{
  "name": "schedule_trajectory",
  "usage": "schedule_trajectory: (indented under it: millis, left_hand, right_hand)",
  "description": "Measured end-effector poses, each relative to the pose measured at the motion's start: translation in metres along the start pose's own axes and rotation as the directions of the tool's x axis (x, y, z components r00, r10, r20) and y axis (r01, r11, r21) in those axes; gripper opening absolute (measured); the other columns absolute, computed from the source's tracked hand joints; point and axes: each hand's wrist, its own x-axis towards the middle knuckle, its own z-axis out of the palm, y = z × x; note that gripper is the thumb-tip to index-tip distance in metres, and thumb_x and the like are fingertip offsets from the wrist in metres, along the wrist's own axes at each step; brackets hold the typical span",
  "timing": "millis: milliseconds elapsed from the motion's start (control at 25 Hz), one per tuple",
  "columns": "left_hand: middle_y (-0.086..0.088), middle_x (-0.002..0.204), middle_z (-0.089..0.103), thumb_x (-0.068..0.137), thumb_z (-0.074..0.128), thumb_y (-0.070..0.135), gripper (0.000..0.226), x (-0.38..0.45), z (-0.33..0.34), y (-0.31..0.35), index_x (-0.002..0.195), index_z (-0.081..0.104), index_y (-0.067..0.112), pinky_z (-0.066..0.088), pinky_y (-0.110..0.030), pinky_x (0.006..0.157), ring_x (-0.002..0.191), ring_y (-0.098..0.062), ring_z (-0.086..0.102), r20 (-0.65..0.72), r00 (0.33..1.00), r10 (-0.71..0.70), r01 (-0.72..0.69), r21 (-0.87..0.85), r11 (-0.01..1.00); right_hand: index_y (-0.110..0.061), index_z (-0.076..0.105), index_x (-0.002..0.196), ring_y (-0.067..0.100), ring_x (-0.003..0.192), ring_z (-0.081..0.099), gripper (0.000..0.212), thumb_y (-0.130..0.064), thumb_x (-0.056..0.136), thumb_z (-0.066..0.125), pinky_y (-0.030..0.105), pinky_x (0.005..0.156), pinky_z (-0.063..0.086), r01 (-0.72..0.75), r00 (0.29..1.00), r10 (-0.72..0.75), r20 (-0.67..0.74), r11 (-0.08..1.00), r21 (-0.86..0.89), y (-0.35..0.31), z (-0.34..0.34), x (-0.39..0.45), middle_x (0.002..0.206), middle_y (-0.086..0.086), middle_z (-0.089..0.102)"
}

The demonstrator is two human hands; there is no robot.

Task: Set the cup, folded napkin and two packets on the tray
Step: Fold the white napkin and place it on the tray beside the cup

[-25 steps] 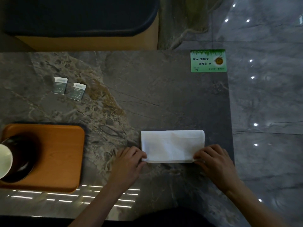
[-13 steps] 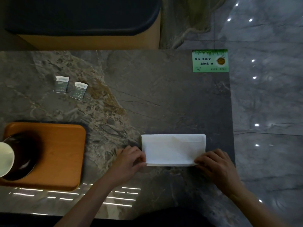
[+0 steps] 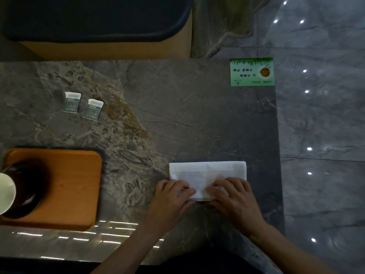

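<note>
- Napkin [image 3: 207,172], white and folded into a wide rectangle, lies flat on the bench [image 3: 177,107] near its right front corner, well apart from the tray.
- My left hand [image 3: 172,196] rests palm down on the napkin's near left part, fingers curled and pressing on the paper.
- My right hand [image 3: 235,196] presses on the near right part, fingertips meeting the left hand's near the middle of the near edge; neither hand has lifted the napkin.
- Tray [image 3: 75,186], orange-brown wood with rounded corners, sits at the bench's near left side.
- A cup [image 3: 6,192] with a pale inside stands on a dark saucer [image 3: 25,188] at the tray's left end, partly cut off by the picture's edge.
- Two packets lie side by side on the bare bench beyond the tray: the left packet [image 3: 71,102] and the right packet [image 3: 92,109], close together but not touching.
- A green card [image 3: 252,72] lies at the bench's far right corner.
- Beyond the far edge stands a seat [image 3: 94,18] with a dark cushion.
</note>
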Motion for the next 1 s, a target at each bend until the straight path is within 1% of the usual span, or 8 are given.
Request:
schedule_trajectory:
  millis: [120, 280, 360, 440, 560, 680, 840, 1000]
  left_hand:
    - [0.013, 0.103, 0.060, 0.088, 0.057, 0.047, 0.023, 0.004, -0.003, -0.004, 0.106, 0.065, 0.035, 0.028, -0.034, 0.085, 0.100, -0.010, 0.051, -0.041, 0.999, -0.028, 0.026, -0.060, 0.998]
    - [0.011, 0.099, 0.062, 0.090, 0.061, 0.039, 0.013, 0.010, -0.002, -0.004, 0.101, 0.064, 0.032, 0.031, -0.037, 0.085, 0.094, -0.012, 0.054, -0.055, 0.992, 0.113, -0.112, 0.028, 0.993]
    - [0.008, 0.094, 0.062, 0.092, 0.061, 0.032, 0.007, 0.012, 0.000, -0.001, 0.097, 0.064, 0.029, 0.035, -0.037, 0.081, 0.086, -0.015, 0.057, -0.081, 0.981, 0.178, -0.172, 0.072, 0.982]
    - [0.004, 0.090, 0.063, 0.094, 0.060, 0.024, 0.006, 0.013, 0.003, 0.001, 0.096, 0.065, 0.023, 0.039, -0.037, 0.077, 0.079, -0.018, 0.058, -0.114, 0.962, 0.250, -0.235, 0.131, 0.963]
    - [0.000, 0.090, 0.064, 0.096, 0.056, 0.015, 0.013, 0.013, 0.004, 0.000, 0.098, 0.068, 0.018, 0.043, -0.036, 0.074, 0.078, -0.020, 0.056, -0.128, 0.934, 0.335, -0.306, 0.202, 0.930]
    - [-0.001, 0.092, 0.064, 0.096, 0.053, 0.016, 0.015, 0.013, 0.003, 0.001, 0.097, 0.068, 0.018, 0.044, -0.034, 0.079, 0.082, -0.019, 0.057, -0.142, 0.936, 0.322, -0.298, 0.162, 0.941]
    - [-0.001, 0.095, 0.064, 0.098, 0.051, 0.019, 0.015, 0.010, 0.003, 0.001, 0.099, 0.065, 0.018, 0.042, -0.032, 0.083, 0.087, -0.018, 0.055, -0.137, 0.935, 0.328, -0.320, 0.081, 0.944]
    - [-0.001, 0.097, 0.067, 0.095, 0.057, 0.019, 0.012, 0.006, 0.009, -0.002, 0.102, 0.066, 0.018, 0.044, -0.033, 0.087, 0.088, -0.017, 0.058, -0.116, 0.918, 0.379, -0.372, 0.075, 0.925]
  right_hand:
    - [-0.033, 0.064, 0.113, 0.022, 0.107, 0.056, 0.035, -0.049, 0.082, 0.064, 0.041, 0.091, 0.043, -0.025, 1.000, 0.025, 0.000, 0.999, 0.048, 0.003, 0.003, 0.000, 0.117, -0.004, 0.063]
    - [-0.033, 0.063, 0.113, 0.023, 0.108, 0.056, 0.037, -0.048, 0.080, 0.067, 0.039, 0.093, 0.038, -0.046, 0.999, 0.045, 0.020, 0.998, 0.037, 0.004, 0.007, 0.001, 0.117, -0.005, 0.062]
    - [-0.032, 0.063, 0.112, 0.024, 0.108, 0.055, 0.036, -0.047, 0.079, 0.067, 0.042, 0.092, 0.040, -0.059, 0.998, 0.059, -0.005, 0.997, 0.040, 0.004, 0.009, 0.001, 0.117, -0.003, 0.062]
    - [-0.029, 0.064, 0.113, 0.026, 0.113, 0.051, 0.037, -0.046, 0.080, 0.065, 0.047, 0.093, 0.044, -0.052, 0.997, 0.053, -0.054, 0.998, 0.028, 0.002, 0.012, 0.001, 0.119, 0.000, 0.063]
    - [-0.025, 0.065, 0.117, 0.032, 0.124, 0.049, 0.039, -0.047, 0.085, 0.059, 0.057, 0.105, 0.037, -0.003, 0.994, 0.001, -0.107, 1.000, -0.015, 0.000, 0.017, 0.001, 0.127, 0.006, 0.062]
    - [-0.025, 0.061, 0.122, 0.035, 0.131, 0.045, 0.041, -0.046, 0.088, 0.056, 0.063, 0.109, 0.030, 0.036, 0.992, -0.039, -0.117, 0.999, -0.032, 0.002, 0.019, 0.002, 0.132, 0.008, 0.060]
    - [-0.025, 0.057, 0.127, 0.036, 0.135, 0.041, 0.041, -0.045, 0.091, 0.053, 0.069, 0.108, 0.026, 0.064, 0.988, -0.070, -0.134, 0.997, -0.053, 0.003, 0.025, -0.002, 0.138, 0.009, 0.055]
    - [-0.029, 0.043, 0.138, 0.036, 0.140, 0.033, 0.054, -0.046, 0.089, 0.057, 0.072, 0.109, 0.019, 0.132, 0.979, -0.148, -0.139, 0.984, -0.121, 0.008, 0.036, -0.014, 0.149, 0.005, 0.038]
